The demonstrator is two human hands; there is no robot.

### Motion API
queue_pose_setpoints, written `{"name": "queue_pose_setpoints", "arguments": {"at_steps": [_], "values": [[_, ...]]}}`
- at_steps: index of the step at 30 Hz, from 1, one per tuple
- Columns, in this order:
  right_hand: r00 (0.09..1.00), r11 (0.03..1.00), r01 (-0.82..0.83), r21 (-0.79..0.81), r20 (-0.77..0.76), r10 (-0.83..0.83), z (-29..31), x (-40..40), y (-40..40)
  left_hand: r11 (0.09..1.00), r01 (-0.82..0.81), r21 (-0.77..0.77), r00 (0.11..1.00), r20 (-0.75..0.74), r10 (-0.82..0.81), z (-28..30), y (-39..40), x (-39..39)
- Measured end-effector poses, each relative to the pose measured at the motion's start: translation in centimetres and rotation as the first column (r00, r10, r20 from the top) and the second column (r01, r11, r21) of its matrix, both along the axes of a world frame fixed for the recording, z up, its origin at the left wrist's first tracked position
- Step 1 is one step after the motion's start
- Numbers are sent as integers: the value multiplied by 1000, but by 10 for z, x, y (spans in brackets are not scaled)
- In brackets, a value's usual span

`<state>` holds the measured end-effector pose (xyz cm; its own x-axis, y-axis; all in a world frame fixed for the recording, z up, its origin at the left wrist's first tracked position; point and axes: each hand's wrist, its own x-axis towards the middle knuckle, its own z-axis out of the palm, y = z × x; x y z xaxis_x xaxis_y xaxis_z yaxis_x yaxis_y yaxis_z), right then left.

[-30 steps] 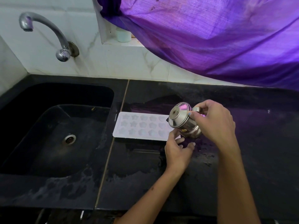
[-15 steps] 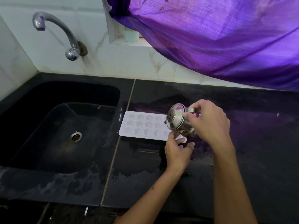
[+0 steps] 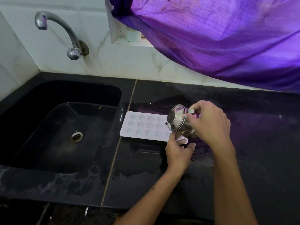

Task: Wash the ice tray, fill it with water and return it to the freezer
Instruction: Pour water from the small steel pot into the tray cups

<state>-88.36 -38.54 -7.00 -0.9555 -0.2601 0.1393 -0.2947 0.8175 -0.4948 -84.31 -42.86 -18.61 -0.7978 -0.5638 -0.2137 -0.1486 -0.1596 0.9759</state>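
so the tray (image 3: 146, 126) lies flat on the black bench (image 3: 243, 143), long axis running left-right, its left end just beside the sink (image 3: 65, 127). the right hand (image 3: 209, 122) has its grip wrapped round a small steel jug (image 3: 180, 121) tipped over the tray's right end, spout side facing left. the left hand (image 3: 177, 151) is nearer, fingers resting on the tray's near right corner, looks like steadying more than gripping. bench is wet around it, looks slippy. purple curtain (image 3: 219, 38) hangs behind.
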Motion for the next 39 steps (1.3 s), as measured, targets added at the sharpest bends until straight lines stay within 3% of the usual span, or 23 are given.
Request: {"name": "queue_pose_setpoints", "arguments": {"at_steps": [18,31,39], "values": [[1000,1000,-4,-15,-7,3,-3,-4,4,1000,-2,7,1000,5,2,3,2,2],[998,989,55,-135,34,-50,4,-2,-2,998,49,-46,998,-25,-50,10,-16,9],[999,995,28,-91,43,-24,7,3,-18,997,54,-46,999,9,-54,7,-29,9]]}}
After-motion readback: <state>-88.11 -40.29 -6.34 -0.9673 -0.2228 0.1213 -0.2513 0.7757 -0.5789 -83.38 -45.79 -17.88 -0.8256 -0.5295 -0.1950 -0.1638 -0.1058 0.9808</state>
